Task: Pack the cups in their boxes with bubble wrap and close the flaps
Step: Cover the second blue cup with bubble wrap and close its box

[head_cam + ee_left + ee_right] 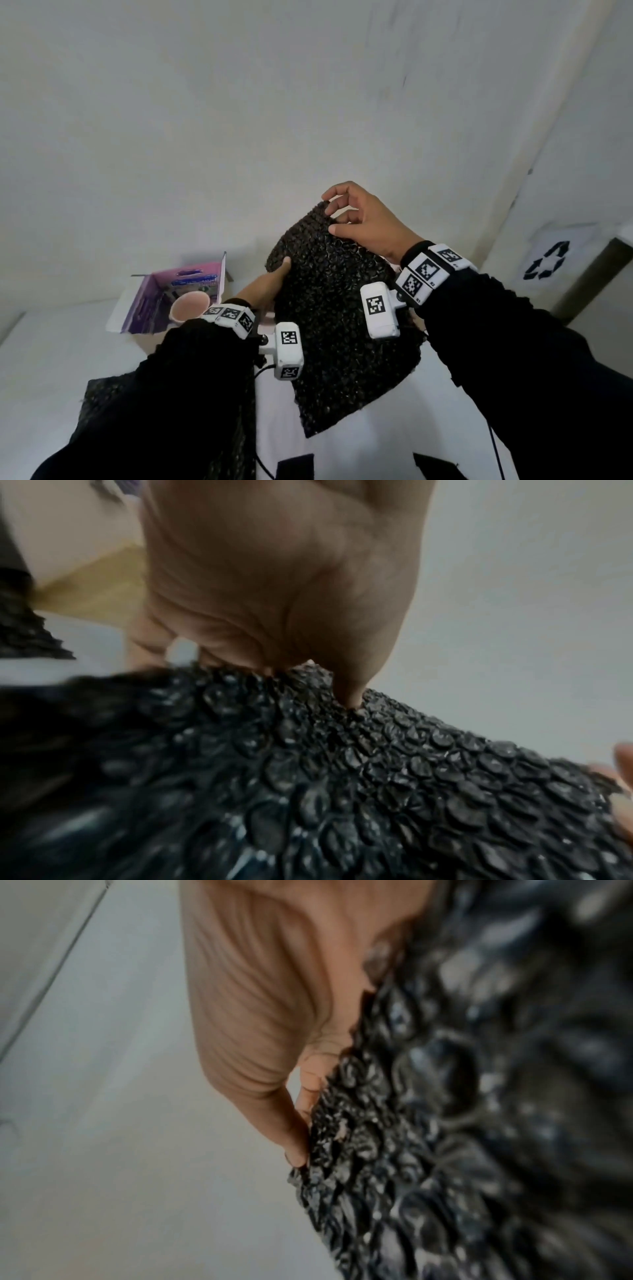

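I hold a sheet of black bubble wrap (337, 325) up in the air over the white table, its top part curved as if round something I cannot see. My left hand (270, 286) grips its left edge, thumb on the front. The thumb (346, 691) presses into the bubbles (342, 791) in the left wrist view. My right hand (356, 219) pinches the top right edge (411, 1123) with curled fingers (294, 1139). A pink cup (189, 306) stands by the open purple box (178, 294) at the left.
The white table (51, 359) runs under both arms. A second black bubble wrap sheet (109, 394) lies on it under my left forearm. A white wall (239, 120) rises behind. A bin with a recycling sign (548, 260) stands at the right.
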Tool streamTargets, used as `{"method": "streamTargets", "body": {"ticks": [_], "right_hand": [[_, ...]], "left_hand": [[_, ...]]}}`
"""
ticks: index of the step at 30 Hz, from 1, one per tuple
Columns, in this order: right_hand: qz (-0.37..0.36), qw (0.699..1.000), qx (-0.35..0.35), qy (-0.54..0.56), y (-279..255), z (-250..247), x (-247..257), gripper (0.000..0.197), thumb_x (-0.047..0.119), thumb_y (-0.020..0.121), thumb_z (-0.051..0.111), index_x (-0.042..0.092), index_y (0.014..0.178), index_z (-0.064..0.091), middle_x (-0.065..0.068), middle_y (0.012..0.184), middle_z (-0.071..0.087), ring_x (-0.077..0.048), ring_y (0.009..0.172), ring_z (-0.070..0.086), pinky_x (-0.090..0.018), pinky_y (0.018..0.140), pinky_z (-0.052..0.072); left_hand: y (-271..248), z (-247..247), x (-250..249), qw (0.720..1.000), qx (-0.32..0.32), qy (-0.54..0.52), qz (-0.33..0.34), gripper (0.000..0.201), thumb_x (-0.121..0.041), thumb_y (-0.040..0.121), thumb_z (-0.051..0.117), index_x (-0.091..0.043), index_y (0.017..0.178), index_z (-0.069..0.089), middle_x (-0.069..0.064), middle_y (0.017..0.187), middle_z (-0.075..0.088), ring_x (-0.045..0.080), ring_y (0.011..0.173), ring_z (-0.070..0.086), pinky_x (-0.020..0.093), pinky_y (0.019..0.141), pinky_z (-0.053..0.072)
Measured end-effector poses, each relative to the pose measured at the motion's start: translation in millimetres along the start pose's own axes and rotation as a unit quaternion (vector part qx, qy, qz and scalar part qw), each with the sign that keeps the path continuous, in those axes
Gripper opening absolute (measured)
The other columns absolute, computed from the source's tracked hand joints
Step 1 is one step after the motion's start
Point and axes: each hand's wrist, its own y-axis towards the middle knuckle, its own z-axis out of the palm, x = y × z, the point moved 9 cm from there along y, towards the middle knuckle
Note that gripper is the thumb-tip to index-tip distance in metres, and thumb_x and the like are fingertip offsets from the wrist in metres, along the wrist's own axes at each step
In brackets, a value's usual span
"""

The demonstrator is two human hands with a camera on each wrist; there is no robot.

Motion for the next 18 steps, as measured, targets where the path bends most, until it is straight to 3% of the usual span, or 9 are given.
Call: {"method": "streamTargets", "body": {"ticks": [2,3,6,9,11,14,16,18], "right_hand": [[0.003,0.998,-0.053,-0.016,6.1,-12.7,-4.7,0.042,0.004,0.079,0.073,0.021,0.114,0.056,-0.005,0.105,0.062,-0.014,0.075,0.059,-0.029,0.080,0.052],[0.010,0.995,-0.092,-0.033,8.3,-21.7,-9.6,0.043,0.009,0.078,0.076,0.023,0.113,0.055,-0.004,0.107,0.063,-0.013,0.079,0.060,-0.031,0.082,0.052],[0.086,0.977,-0.180,-0.072,12.5,-47.6,-37.1,0.063,0.024,0.071,0.084,0.025,0.123,0.049,0.000,0.114,0.063,-0.013,0.102,0.059,-0.031,0.091,0.047],[0.187,0.961,-0.191,-0.072,18.6,-62.1,-67.8,0.086,0.018,0.069,0.086,0.020,0.139,0.038,-0.008,0.130,0.057,-0.022,0.114,0.056,-0.040,0.101,0.046],[0.213,0.951,-0.195,-0.111,25.0,-70.0,-75.9,0.092,0.014,0.069,0.086,0.018,0.144,0.034,-0.010,0.138,0.050,-0.026,0.123,0.051,-0.042,0.105,0.044],[0.177,0.952,-0.204,-0.143,40.3,-77.1,-70.8,0.074,0.012,0.069,0.084,0.014,0.134,0.049,-0.007,0.129,0.058,-0.025,0.118,0.057,-0.039,0.102,0.047],[0.121,0.951,-0.218,-0.183,48.9,-81.2,-56.5,0.049,0.013,0.071,0.082,0.016,0.115,0.062,-0.002,0.112,0.067,-0.021,0.104,0.063,-0.037,0.094,0.051],[0.052,0.943,-0.245,-0.218,53.0,-83.1,-39.8,0.029,0.014,0.074,0.078,0.019,0.099,0.065,0.003,0.094,0.069,-0.017,0.089,0.064,-0.033,0.084,0.053]], "left_hand": [[2.3,-6.8,-26.6,0.993,-0.054,-0.026,0.100,0.047,-0.041,0.087,0.068,-0.011,0.122,0.061,0.009,0.117,0.068,0.021,0.098,0.067,0.036,0.084,0.055],[0.9,-10.8,-42.4,0.984,-0.088,-0.014,0.156,0.038,-0.030,0.086,0.072,-0.012,0.118,0.063,0.010,0.113,0.070,0.021,0.097,0.068,0.038,0.085,0.056],[-6.2,-15.7,-80.4,0.958,-0.132,-0.008,0.254,0.031,-0.018,0.084,0.073,-0.010,0.112,0.063,0.007,0.106,0.071,0.022,0.097,0.068,0.040,0.090,0.055],[-5.2,-16.6,-112.0,0.940,-0.141,0.011,0.311,0.030,-0.010,0.086,0.070,-0.007,0.115,0.062,0.008,0.108,0.070,0.021,0.100,0.067,0.036,0.090,0.054],[-4.6,-17.2,-131.1,0.929,-0.141,0.031,0.340,0.026,-0.011,0.087,0.070,-0.007,0.111,0.063,0.008,0.106,0.071,0.021,0.098,0.067,0.036,0.089,0.054],[-2.9,-23.6,-156.0,0.894,-0.190,0.122,0.387,0.023,-0.019,0.084,0.074,-0.007,0.101,0.066,0.006,0.098,0.068,0.020,0.084,0.061,0.028,0.077,0.048],[-12.0,-29.5,-173.4,0.841,-0.267,0.226,0.412,0.024,-0.025,0.080,0.077,-0.011,0.097,0.067,0.003,0.093,0.058,0.018,0.077,0.052,0.027,0.069,0.039],[-18.6,-34.5,-183.3,0.817,-0.292,0.238,0.436,0.016,-0.020,0.080,0.073,-0.016,0.093,0.065,-0.001,0.092,0.056,0.018,0.078,0.054,0.028,0.068,0.040]]}}
